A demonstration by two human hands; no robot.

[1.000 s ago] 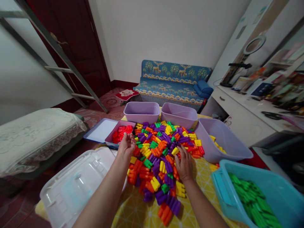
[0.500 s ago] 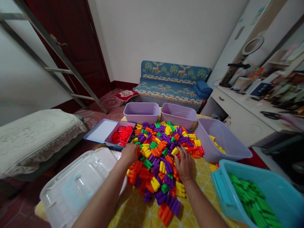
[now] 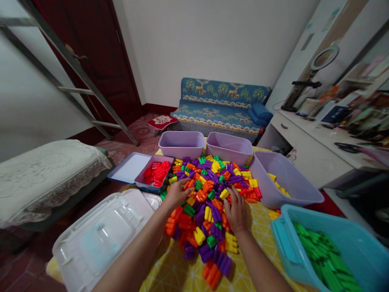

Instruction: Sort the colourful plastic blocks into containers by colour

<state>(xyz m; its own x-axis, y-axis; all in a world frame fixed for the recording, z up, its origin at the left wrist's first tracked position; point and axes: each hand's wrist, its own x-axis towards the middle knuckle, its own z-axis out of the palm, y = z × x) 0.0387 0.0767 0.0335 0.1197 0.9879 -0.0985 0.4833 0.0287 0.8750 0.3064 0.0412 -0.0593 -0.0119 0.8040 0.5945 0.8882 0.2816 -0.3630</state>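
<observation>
Left hand [image 3: 176, 194] moved inward over pieces [image 3: 208, 213]; right hand [image 3: 236, 211] still; fingers [image 3: 237, 195] part-hidden, grips unclear

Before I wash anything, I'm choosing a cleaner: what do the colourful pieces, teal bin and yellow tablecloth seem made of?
Colourful pieces: probably glossy plastic, showing bright highlights.
Teal bin: likely smooth plastic, rounded moulded rim.
Yellow tablecloth: matt, few highlights; fabric or vinyl, unclear.

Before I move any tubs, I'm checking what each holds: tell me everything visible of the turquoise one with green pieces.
The turquoise tub stands open and upright at the near right, by the yellow patterned cloth. It looks like smooth plastic, with rounded corners and a handle-like flap on its left side. Green pieces lie heaped inside. The frame cuts off part; its underside is hidden.
</observation>
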